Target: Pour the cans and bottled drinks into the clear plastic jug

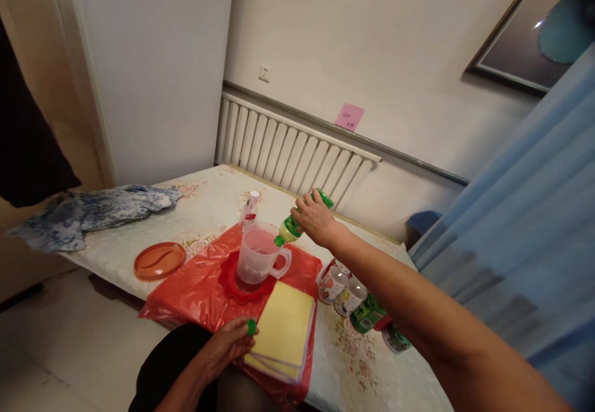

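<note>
My right hand (312, 219) is wrapped round a green-labelled plastic bottle (290, 230), tipped with its neck down to the left. The bottle's mouth is at the rim of a clear plastic jug (253, 260), near its handle. Whether liquid is flowing I cannot make out. The jug stands upright on a red scalloped dish (226, 282). Low in the view, my left hand (231, 340) pinches a small green bottle cap (251, 327) beside a yellow cloth (286, 325). Behind the jug stands a clear bottle with a white cap (251, 209).
Red plastic sheeting (186, 294) lies under the dish and cloth. An orange lid (159, 261) is to the left, with a crumpled blue cloth (116, 207) beyond it. Several drink containers, including a white-labelled one (332, 283), stand beneath my right forearm. A radiator (288, 142) borders the table's back.
</note>
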